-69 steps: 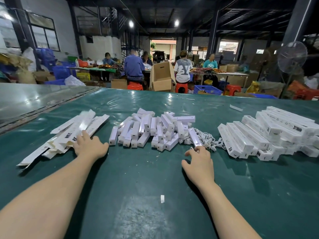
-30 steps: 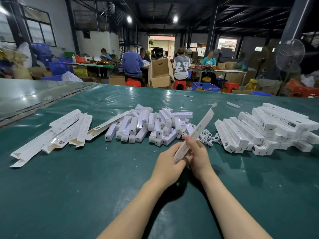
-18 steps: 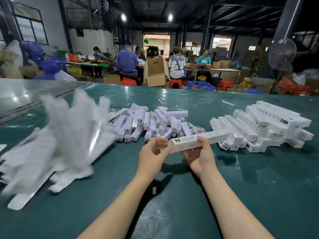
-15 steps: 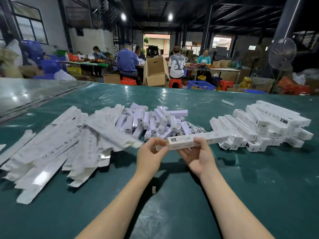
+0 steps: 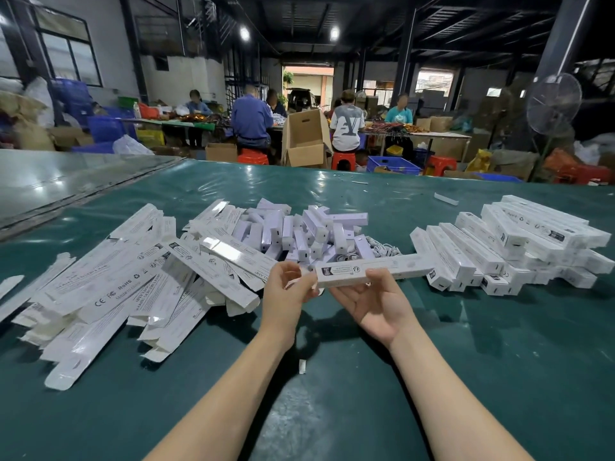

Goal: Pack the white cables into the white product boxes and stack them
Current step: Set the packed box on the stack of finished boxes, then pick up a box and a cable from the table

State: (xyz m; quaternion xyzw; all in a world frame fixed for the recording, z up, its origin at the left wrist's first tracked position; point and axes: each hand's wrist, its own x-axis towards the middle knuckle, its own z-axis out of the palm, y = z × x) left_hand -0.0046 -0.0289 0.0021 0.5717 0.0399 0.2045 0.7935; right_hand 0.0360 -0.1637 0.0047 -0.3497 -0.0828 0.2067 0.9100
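I hold one long white product box (image 5: 372, 270) level above the green table (image 5: 466, 377). My right hand (image 5: 377, 301) cups it from below, fingers curled up around it. My left hand (image 5: 286, 287) pinches the flap at its left end. Flat unfolded white boxes (image 5: 133, 284) lie spread out on the left. A heap of small white boxes (image 5: 299, 227) sits behind my hands, with white cables (image 5: 386, 249) showing at its right edge. Packed long boxes (image 5: 519, 244) are stacked on the right.
A small white scrap (image 5: 302, 366) lies on the table between my forearms. Another white piece (image 5: 446, 198) lies far back on the right. Beyond the table's far edge people sit at work tables among cardboard cartons (image 5: 304, 141), blue crates and red stools. A standing fan (image 5: 552, 104) is at the right.
My left hand took a flat box from the left pile and brought it to my right hand; both now hold it level. The pile of flat boxes spread out toward the middle.
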